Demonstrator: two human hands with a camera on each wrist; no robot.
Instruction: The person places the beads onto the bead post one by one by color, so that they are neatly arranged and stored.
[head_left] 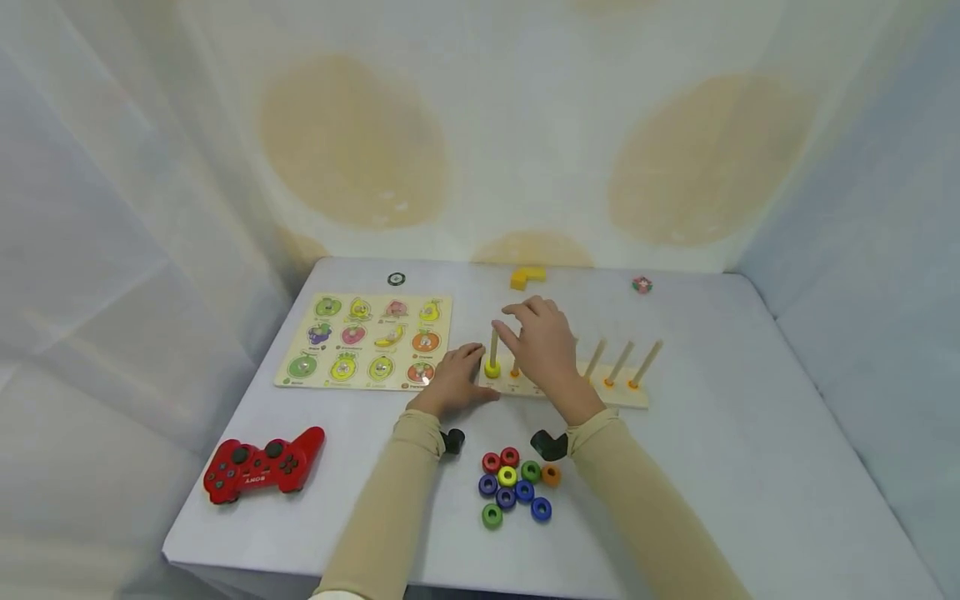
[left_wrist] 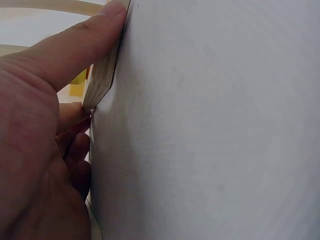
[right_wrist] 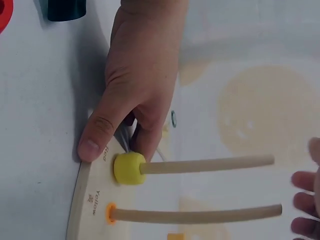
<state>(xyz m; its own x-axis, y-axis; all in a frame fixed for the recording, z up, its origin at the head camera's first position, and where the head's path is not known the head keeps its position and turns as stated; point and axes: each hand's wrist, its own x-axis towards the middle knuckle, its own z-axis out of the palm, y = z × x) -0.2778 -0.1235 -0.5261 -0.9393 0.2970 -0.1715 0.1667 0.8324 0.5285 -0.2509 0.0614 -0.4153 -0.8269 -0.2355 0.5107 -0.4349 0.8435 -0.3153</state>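
A wooden peg board point(head_left: 628, 398) with several upright pegs lies mid-table. One yellow ring point(head_left: 492, 367) point(right_wrist: 129, 168) sits at the foot of its leftmost peg. My left hand point(head_left: 453, 379) point(right_wrist: 135, 90) grips the board's left end point(left_wrist: 102, 75): the thumb point(right_wrist: 92, 145) lies on the edge and a finger sits beside the yellow ring. My right hand point(head_left: 543, 342) hovers over the left pegs with fingers spread, holding nothing; only its fingertips point(right_wrist: 305, 200) show in the right wrist view. The second peg has an orange foot point(right_wrist: 110, 212).
Several loose coloured rings point(head_left: 517, 487) lie near the front edge between my forearms. A red game controller point(head_left: 262, 465) sits front left, a fruit puzzle board point(head_left: 367, 340) to the left, a yellow block point(head_left: 527, 277) and a small red piece point(head_left: 642, 285) at the back.
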